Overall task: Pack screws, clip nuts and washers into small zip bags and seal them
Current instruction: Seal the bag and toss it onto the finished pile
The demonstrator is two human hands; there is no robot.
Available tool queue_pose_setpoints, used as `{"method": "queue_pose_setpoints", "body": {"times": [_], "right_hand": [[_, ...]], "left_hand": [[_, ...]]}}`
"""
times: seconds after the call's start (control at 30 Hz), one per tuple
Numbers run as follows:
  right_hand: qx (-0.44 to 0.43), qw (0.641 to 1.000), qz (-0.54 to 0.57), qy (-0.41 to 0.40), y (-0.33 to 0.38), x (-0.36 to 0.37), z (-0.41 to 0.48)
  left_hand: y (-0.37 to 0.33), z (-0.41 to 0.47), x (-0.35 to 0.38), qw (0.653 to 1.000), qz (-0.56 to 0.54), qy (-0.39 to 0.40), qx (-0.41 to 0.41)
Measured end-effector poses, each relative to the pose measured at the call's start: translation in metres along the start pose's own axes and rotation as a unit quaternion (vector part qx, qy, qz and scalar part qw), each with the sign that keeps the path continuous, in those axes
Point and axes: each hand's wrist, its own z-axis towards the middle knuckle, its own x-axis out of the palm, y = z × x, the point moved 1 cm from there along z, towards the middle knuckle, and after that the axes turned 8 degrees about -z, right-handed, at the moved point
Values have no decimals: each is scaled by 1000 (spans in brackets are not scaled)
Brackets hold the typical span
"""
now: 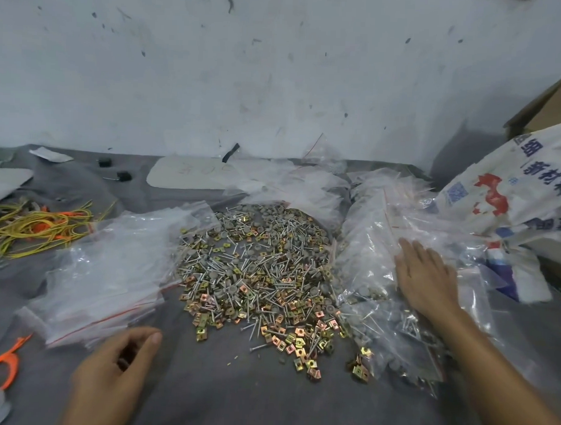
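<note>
All right fingers (413,250) lie flat on filled bags (395,340); left fingers (147,338) curl loosely beside empty bags (112,263).

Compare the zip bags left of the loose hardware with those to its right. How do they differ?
The left bags lie flat and look empty; the right bags bulge with screws and grey washers. The left bags form a tidy stack; the right bags lie in a loose heap. The right hand rests flat on the right bags, not on the left bags. Both are clear plastic with red lines, on the grey cloth.
</note>
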Motion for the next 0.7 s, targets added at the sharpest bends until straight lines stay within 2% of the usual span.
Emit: {"method": "queue_pose_setpoints", "body": {"times": [0.13, 0.27, 0.37, 0.47, 0.57, 0.7], "right_hand": [[-13, 998, -50, 39, 2, 3, 11], [-9, 999, 34, 4, 2, 2, 8], [23, 987, 155, -46, 4, -15, -7], [31, 976, 181, -114, 16, -34, -33], [-29, 953, 270, -138, 58, -45, -83], [-177, 911, 365, -78, 133, -36, -164]], "left_hand": [[-3, 19, -4, 995, 77, 1, 60], [-6, 47, -8, 969, 216, -14, 122], [6, 66, -11, 938, 340, 4, 72], [12, 78, -10, 920, 387, 62, 17], [11, 84, -7, 907, 414, 80, 24], [5, 90, -6, 908, 412, 56, 40]]}}
